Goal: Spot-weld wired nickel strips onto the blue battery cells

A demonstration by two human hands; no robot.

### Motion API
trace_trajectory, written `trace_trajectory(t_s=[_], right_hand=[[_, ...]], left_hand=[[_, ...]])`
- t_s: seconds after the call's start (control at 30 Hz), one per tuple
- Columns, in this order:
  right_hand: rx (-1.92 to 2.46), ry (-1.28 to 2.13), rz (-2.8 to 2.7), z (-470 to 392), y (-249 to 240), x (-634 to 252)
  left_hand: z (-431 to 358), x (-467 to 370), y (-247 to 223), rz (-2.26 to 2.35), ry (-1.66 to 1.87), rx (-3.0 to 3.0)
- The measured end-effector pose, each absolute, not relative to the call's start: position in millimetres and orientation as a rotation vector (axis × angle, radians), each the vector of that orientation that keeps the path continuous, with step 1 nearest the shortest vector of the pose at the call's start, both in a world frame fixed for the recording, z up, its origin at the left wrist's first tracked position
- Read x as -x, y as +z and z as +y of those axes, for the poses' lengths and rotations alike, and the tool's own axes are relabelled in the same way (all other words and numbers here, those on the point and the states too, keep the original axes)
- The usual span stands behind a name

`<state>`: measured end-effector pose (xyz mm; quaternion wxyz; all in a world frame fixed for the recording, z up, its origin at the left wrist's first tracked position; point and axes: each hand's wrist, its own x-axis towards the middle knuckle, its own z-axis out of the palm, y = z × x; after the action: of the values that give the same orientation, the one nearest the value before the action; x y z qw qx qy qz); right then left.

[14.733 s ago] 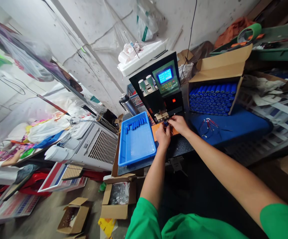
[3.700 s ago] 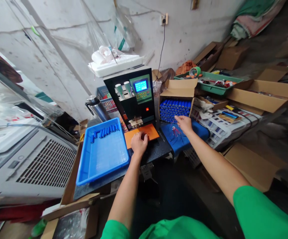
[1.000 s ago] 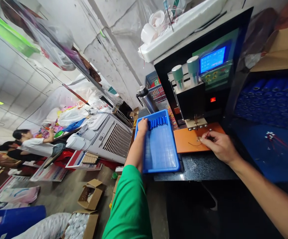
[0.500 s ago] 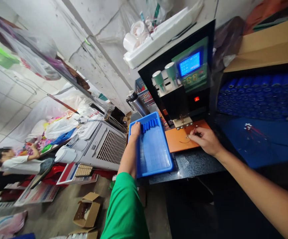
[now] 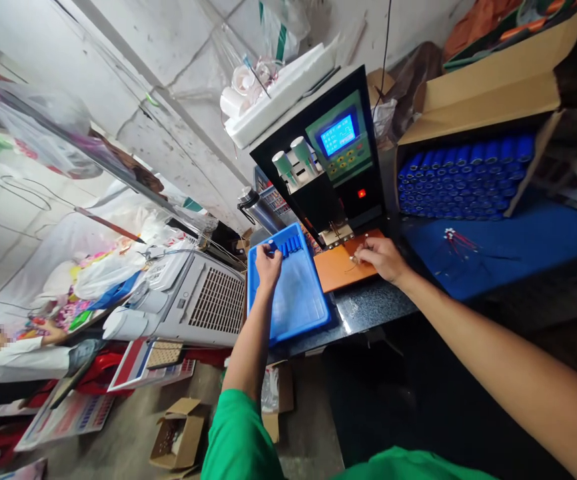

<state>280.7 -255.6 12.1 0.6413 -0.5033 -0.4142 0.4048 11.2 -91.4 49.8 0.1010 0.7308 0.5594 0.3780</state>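
Observation:
My left hand (image 5: 269,265) is over the far left part of the blue tray (image 5: 293,319), its fingers closed around a blue cylindrical battery cell (image 5: 272,246). Beside it, a row of blue battery cells (image 5: 292,245) lies along the tray's far end. My right hand (image 5: 381,259) pinches a thin wire lead (image 5: 352,269) above the orange work plate (image 5: 336,272). The fingers hide part of the lead. Just behind the plate are the electrodes (image 5: 337,233) of a black spot welder (image 5: 313,200) with a lit blue screen.
An open carton (image 5: 478,103) packed with blue cells stands at the right. Red and black leads with white connectors (image 5: 451,233) lie on the blue surface (image 5: 488,260). A steel flask (image 5: 258,208) stands behind the tray. An air cooler (image 5: 208,300) is at left, with a seated person (image 5: 28,357) beyond.
My left hand has lifted slightly from the row, with a cell now showing in its fingers. My right hand stays over the orange plate. The camera view has shifted to the right.

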Motion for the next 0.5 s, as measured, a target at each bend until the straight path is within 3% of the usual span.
trace_trajectory(t_s=[0.2,0.5], right_hand=[[0.994,1.087,-0.756,-250,7,-290],[0.884,1.083,-0.650,-251,11,-289]], left_hand=[[-179,-80,45,1.090,1.136,-1.896],[-220,-141,21,1.066,0.972,-1.868]])
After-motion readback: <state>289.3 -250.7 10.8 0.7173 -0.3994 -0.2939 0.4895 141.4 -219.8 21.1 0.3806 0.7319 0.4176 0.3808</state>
